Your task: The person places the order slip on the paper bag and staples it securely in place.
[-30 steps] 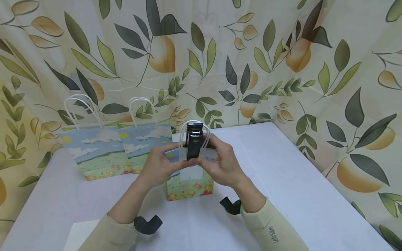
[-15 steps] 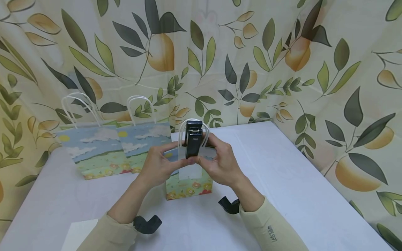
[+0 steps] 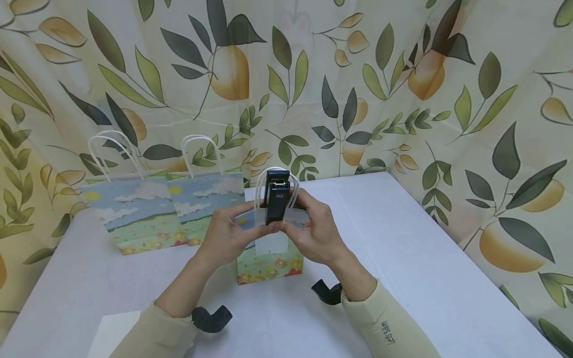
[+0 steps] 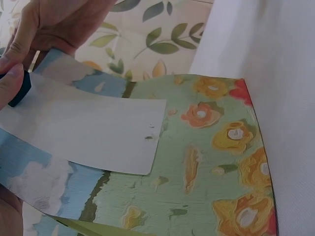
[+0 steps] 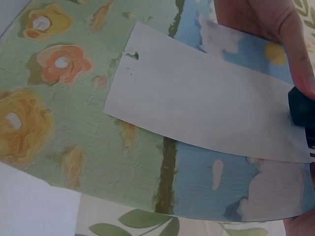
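In the head view a black stapler point(image 3: 277, 199) stands upright over the top edge of a small paper gift bag point(image 3: 270, 272) with white rope handles. My left hand point(image 3: 228, 236) and right hand point(image 3: 319, 233) grip it from both sides, thumb tips meeting at its lower end. The other fingers reach behind the bag and are mostly hidden. A blank white card point(image 3: 271, 245) hangs from under the stapler down the bag's printed front. Close up in the left wrist view, the card point(image 4: 108, 128) lies against the bag's flower and sky print; the right wrist view shows small marks near the card's free end.
Two more gift bags point(image 3: 143, 214) point(image 3: 208, 204) of the same print stand at the back left, handles up, one overlapping the other. A white sheet point(image 3: 114, 330) lies at the front left, partly under the left sleeve. A leaf-patterned curtain point(image 3: 313, 89) hangs behind the white table point(image 3: 394, 278).
Both hands keep hold of the stapler and bag in almost the same place. The thumbs sit slightly higher against the stapler's lower end; the bags behind have not moved.
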`<state>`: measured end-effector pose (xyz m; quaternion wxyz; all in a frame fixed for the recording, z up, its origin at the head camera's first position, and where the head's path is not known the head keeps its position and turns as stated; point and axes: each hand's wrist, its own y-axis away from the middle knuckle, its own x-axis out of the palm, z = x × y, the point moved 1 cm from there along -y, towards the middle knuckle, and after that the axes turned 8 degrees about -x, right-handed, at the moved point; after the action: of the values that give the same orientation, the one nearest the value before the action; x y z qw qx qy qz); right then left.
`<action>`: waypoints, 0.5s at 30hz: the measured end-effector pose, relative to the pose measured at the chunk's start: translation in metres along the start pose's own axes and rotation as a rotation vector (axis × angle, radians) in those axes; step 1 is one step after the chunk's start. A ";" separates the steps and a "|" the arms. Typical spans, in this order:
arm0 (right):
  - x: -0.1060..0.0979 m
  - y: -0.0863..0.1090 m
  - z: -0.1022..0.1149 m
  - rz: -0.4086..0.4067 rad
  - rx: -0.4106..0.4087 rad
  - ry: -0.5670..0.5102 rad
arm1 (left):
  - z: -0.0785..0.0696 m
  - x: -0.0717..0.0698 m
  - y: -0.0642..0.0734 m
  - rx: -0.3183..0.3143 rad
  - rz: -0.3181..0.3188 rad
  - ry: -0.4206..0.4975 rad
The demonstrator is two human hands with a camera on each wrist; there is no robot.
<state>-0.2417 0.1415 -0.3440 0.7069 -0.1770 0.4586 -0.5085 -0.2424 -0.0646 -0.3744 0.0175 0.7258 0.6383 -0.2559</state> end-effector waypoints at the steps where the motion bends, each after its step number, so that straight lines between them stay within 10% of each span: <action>1: 0.000 0.000 0.000 -0.002 -0.001 0.001 | -0.001 0.000 0.000 0.002 0.000 0.003; 15: 0.001 0.000 -0.002 0.004 -0.011 -0.004 | -0.001 0.002 0.000 0.087 -0.051 -0.020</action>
<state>-0.2430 0.1410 -0.3455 0.7078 -0.1810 0.4604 -0.5043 -0.2422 -0.0626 -0.3745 -0.0143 0.7068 0.6445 -0.2912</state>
